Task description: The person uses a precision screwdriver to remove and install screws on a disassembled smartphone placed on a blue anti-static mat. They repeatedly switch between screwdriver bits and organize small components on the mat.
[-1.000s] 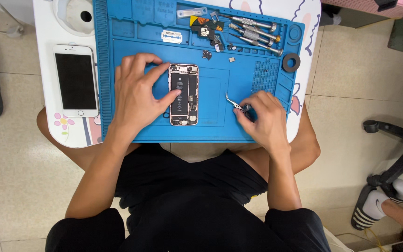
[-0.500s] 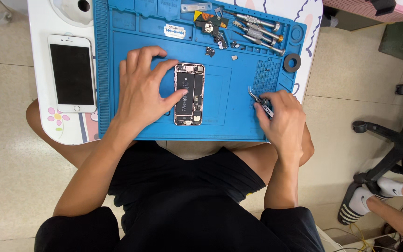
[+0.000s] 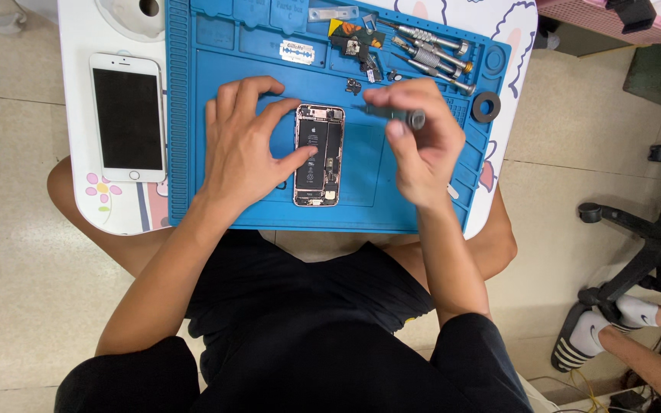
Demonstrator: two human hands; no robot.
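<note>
One opened phone [image 3: 318, 155] lies face-up, insides showing, mid blue repair mat [image 3: 193, 115] on the tabletop [image 3: 78, 46]. The left hand [image 3: 242, 149] rests spread beside it, fingertips touching its edge, grasping nothing. The right hand [image 3: 418, 141] pinches a slim, blurred screwdriver [image 3: 399, 115] above the mat. A second, white phone [image 3: 128, 117] lies left of the mat.

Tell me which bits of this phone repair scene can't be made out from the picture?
Head view only:
- The right hand is motion-blurred; the thin tool it holds cannot be identified.
- The left hand covers the opened phone's left edge.
- The small parts on the blue mat are too tiny to name.
- The white object is cut off by the top edge.
</note>
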